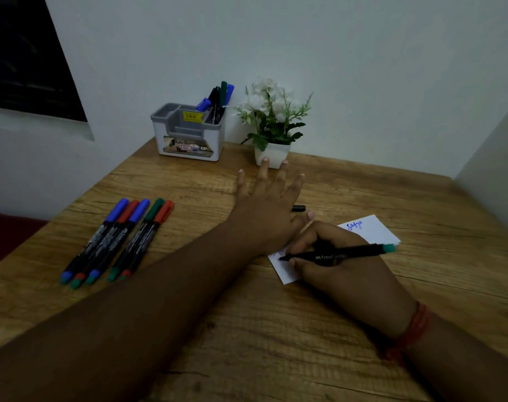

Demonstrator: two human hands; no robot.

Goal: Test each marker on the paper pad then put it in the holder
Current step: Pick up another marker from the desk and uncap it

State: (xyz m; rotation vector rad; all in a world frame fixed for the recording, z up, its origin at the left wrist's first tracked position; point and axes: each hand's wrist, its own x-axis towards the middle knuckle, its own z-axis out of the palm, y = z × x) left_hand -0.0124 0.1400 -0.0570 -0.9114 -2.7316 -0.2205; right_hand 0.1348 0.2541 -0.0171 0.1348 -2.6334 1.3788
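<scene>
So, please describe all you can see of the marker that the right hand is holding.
The marker is slim, with a black barrel, white lettering and a teal end plug. It is uncapped. The right hand grips it near the tip in a writing hold. It lies low, tip pointing left, touching the white paper pad on the wooden table.

paper pad (372,230) mostly buried under both my hands | black cap (299,208) half hidden behind left hand (264,210) | holder (189,134) labels too blurry to read | blue scribble on pad, can't make it out
</scene>
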